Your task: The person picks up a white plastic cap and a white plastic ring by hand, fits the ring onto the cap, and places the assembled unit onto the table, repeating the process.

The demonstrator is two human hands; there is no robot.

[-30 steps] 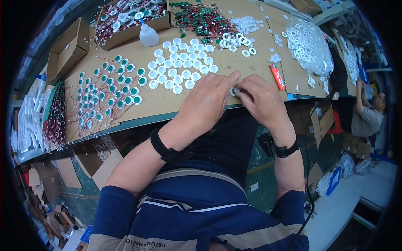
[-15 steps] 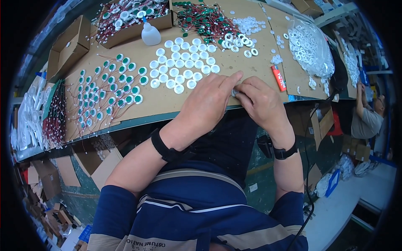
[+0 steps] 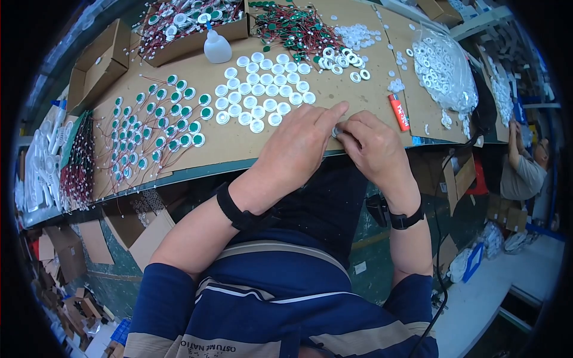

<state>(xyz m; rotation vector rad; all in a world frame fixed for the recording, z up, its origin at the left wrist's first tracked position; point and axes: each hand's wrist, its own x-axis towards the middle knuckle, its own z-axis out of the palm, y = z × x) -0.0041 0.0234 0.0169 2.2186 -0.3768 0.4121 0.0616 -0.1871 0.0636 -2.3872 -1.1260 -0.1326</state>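
Close to the table's near edge, my left hand [image 3: 301,142] and my right hand [image 3: 374,145] meet at the fingertips. Pinched between them is a small white round part [image 3: 335,132], mostly covered by the fingers. Just beyond my left hand lie rows of white round caps [image 3: 258,90] on the brown table top. Further left, many green-centred white discs with thin red wires [image 3: 185,140] are spread out. A red tube-shaped item [image 3: 398,112], perhaps a lighter, lies to the right of my right hand.
A white squeeze bottle [image 3: 217,46] stands by a cardboard box [image 3: 197,37] of wired parts. Loose wired green discs [image 3: 292,30], white rings [image 3: 340,58] and a clear bag of rings [image 3: 441,68] lie at the back. An open carton [image 3: 98,65] sits far left; another person [image 3: 525,164] works at far right.
Both hands stay together in nearly the same spot, with the small white part still between the fingertips. The view has shifted very slightly.
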